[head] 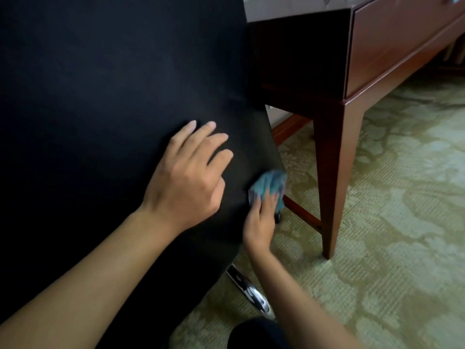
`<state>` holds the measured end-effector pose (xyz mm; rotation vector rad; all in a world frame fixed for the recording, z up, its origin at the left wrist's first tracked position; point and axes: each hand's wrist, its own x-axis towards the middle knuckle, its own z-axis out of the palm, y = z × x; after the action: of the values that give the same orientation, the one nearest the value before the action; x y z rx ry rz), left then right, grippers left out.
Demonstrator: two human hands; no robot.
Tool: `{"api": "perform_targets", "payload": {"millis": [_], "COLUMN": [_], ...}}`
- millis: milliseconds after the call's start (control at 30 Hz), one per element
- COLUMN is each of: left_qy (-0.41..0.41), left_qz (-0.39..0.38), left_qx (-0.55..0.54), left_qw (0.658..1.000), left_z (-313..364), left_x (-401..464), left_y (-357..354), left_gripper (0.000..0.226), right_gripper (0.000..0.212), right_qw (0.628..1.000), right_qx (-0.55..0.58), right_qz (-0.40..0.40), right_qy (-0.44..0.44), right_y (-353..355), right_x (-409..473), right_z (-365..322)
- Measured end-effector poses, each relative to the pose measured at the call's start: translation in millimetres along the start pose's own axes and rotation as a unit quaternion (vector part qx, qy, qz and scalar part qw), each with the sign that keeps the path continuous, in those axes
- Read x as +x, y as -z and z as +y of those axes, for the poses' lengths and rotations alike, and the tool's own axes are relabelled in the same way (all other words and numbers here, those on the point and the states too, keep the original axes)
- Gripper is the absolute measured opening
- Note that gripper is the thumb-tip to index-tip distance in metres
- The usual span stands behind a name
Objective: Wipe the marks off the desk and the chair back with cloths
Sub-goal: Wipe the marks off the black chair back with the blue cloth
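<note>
The black chair back (100, 102) fills the left and middle of the head view. My left hand (187, 176) rests flat on it, fingers spread and straight. Lower and to the right, my right hand (261, 220) grips a crumpled blue-green cloth (268, 183) and presses it against the chair back's lower right edge. The cloth is blurred. The reddish-brown wooden desk (392, 49) stands at the upper right, its top mostly out of view. No marks show on the dark fabric.
A desk leg (334, 177) and a low crossbar (304, 214) stand just right of the cloth. A chrome chair base leg (249, 290) with a castor juts out below. Green patterned carpet (390, 235) covers the floor. A dark shape (254, 333) sits at the bottom edge.
</note>
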<state>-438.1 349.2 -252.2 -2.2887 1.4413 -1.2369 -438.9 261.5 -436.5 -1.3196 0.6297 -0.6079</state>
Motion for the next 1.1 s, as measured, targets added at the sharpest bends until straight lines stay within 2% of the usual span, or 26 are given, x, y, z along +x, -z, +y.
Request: {"api": "perform_targets", "payload": {"millis": [67, 133, 333, 467, 567, 733, 800, 900, 967, 1100], "left_qy": [-0.022, -0.026, -0.01, -0.011, -0.02, -0.024, -0.016, -0.022, -0.029, -0.011], "left_qz": [-0.026, -0.039, -0.024, -0.025, -0.022, -0.003, 0.004, 0.012, 0.016, 0.035], "left_qx": [0.022, 0.028, -0.008, -0.01, 0.003, -0.01, -0.02, -0.035, -0.025, -0.015], "left_qw": [0.999, 0.999, 1.0, 1.0, 1.0, 1.0, 1.0, 0.999, 0.999, 0.999], "left_z": [-3, -3, -4, -4, -9, -7, -7, -8, -11, -12], "left_x": [-2, -3, -4, -7, -14, -15, -15, -19, -25, -34], "left_y": [-4, -5, -1, -2, 1, 4, 6, 8, 9, 15], "left_gripper": [0.029, 0.029, 0.023, 0.022, 0.021, 0.02, 0.021, 0.02, 0.02, 0.023], "right_gripper": [0.048, 0.05, 0.047, 0.047, 0.051, 0.05, 0.051, 0.059, 0.061, 0.051], "right_qw": [0.995, 0.988, 0.98, 0.982, 0.991, 0.999, 0.998, 0.972, 0.942, 0.918], "right_qx": [0.02, 0.023, 0.065, 0.066, 0.059, -0.009, -0.007, -0.062, -0.137, -0.146], "right_qz": [-0.001, 0.003, 0.068, 0.036, 0.015, 0.044, 0.049, -0.022, -0.065, -0.02], "right_qy": [-0.093, -0.15, -0.175, -0.172, -0.12, -0.014, 0.048, 0.224, 0.299, 0.37], "right_y": [-2, -13, -15, -23, -29, -31, -37, -40, -31, -22], "right_x": [-60, -101, -40, -106, -143, -47, -57, -132, -159, -79], "right_z": [37, 47, 20, 27, 32, -2, -1, 36, 53, -8]}}
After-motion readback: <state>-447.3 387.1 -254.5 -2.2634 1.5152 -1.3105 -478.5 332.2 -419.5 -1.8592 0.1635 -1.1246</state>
